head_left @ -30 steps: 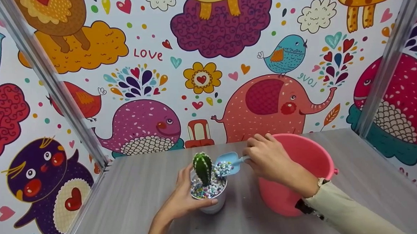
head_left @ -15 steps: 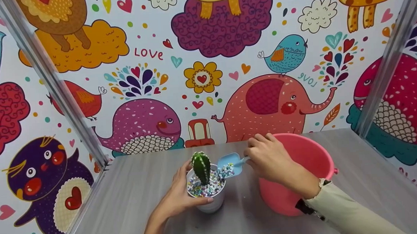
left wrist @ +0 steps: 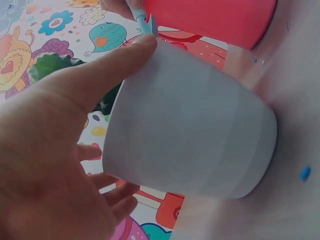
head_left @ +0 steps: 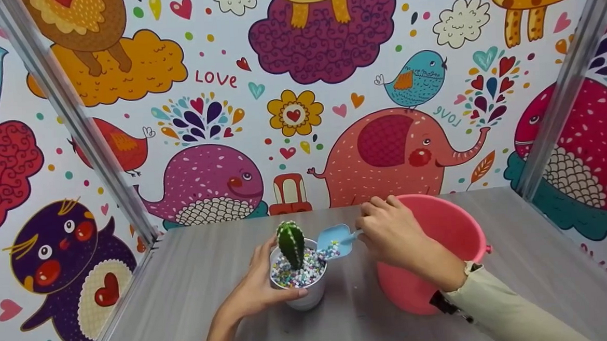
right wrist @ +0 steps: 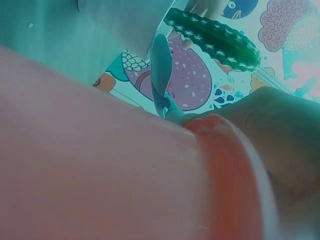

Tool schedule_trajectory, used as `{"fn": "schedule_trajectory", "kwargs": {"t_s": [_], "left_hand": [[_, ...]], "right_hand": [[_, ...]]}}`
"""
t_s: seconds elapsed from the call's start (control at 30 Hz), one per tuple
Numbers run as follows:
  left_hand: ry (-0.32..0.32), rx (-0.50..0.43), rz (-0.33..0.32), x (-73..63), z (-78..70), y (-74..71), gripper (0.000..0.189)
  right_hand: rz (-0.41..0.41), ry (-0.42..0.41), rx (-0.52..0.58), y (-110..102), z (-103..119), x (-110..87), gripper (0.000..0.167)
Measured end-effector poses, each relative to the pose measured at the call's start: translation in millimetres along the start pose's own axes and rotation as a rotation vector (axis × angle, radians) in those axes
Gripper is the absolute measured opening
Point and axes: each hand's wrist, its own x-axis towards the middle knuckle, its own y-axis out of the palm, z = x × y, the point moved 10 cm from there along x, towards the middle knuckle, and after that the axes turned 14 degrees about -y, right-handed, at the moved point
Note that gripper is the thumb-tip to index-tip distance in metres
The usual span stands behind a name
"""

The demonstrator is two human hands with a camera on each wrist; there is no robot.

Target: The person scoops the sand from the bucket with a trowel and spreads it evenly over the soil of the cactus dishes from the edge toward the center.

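Head view: spiny oblong cactus [head_left: 291, 244] amid coloured granules [head_left: 299, 278], tapered pot [head_left: 313, 298].

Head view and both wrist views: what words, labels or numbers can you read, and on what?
"LOVe": red letters on the printed wall.
"LOVe", apparently backwards: teal letters above the printed elephant.
Marks on the blue bird: too small to read.
Pot, scoop and bucket: no lettering visible.

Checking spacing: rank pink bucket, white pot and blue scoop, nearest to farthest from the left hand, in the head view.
1. White pot: in the left hand.
2. Blue scoop: by the pot's right rim.
3. Pink bucket: farther right.
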Motion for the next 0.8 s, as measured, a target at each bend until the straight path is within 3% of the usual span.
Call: {"fn": "schedule_trajectory", "kwargs": {"t_s": [0.23,0.4,0.8], "left_hand": [[-0.019,0.038,-0.037,0.4,-2.5,6.8,0.126],[-0.006,0.014,-0.051,1.2,-3.4,5.2,0.123],[0.021,0.025,0.004,0.9,-3.6,2.4,0.129]], "right_hand": [[-0.014,0.013,0.004,-2.3,-1.2,-0.1,0.013],[-0.019,0.016,0.004,-1.0,-1.5,-0.2,0.017],[-0.047,0.008,-0.011,0.1,0.5,2.5,0.014]]}}
